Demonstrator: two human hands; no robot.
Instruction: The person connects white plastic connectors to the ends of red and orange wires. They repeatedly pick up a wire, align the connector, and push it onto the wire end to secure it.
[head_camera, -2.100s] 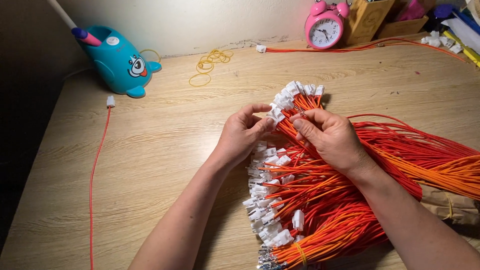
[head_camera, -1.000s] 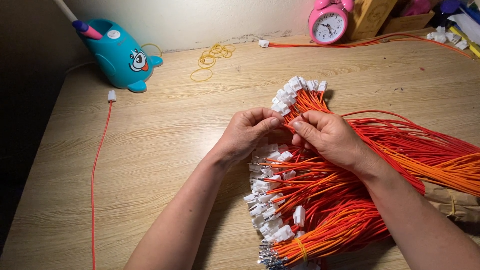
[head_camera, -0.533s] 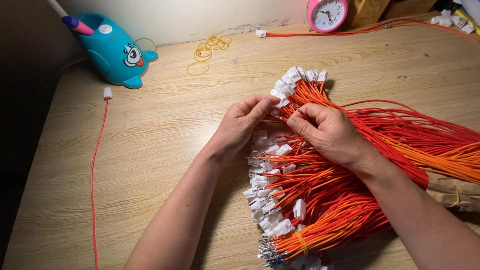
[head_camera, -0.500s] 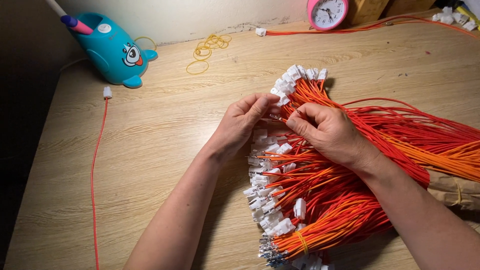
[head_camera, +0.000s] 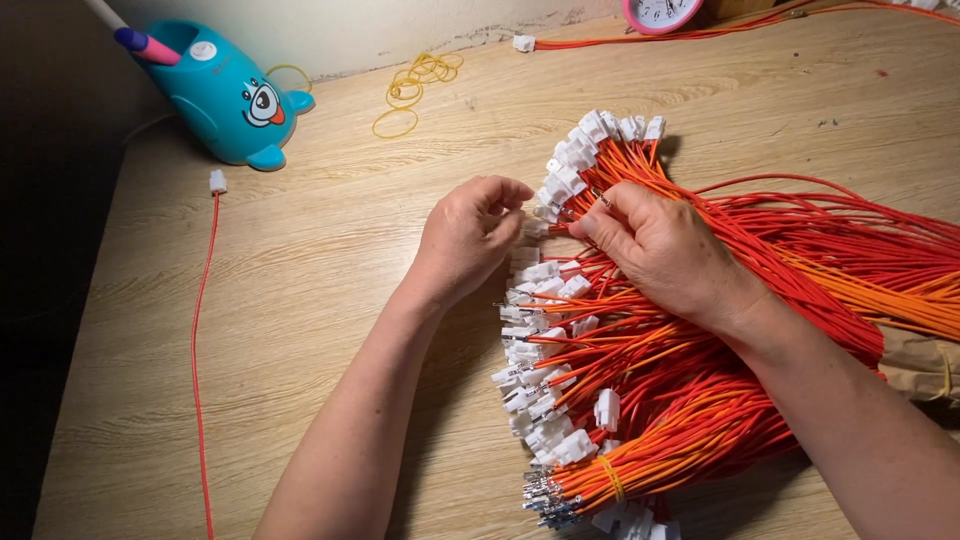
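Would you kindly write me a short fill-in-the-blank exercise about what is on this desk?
1. Both hands, left hand and right hand, work at a pile of red and ____ wires.
2. The wire ends carry small ____ plastic connectors.
3. The rubber bands near the wall are ____.
4. The cartoon pen holder is ____.

Missing words: orange; white; yellow; blue

A home worktable (head_camera: 300, 300) for piecework: heaped orange wire harnesses (head_camera: 700, 400), rubber bands (head_camera: 415, 85), a toy-like blue penholder (head_camera: 225, 95), an alarm clock (head_camera: 660, 12).

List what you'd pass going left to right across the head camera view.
Single red wire → blue whale-shaped pen holder → yellow rubber bands → left hand → right hand → bundled red and orange wires.
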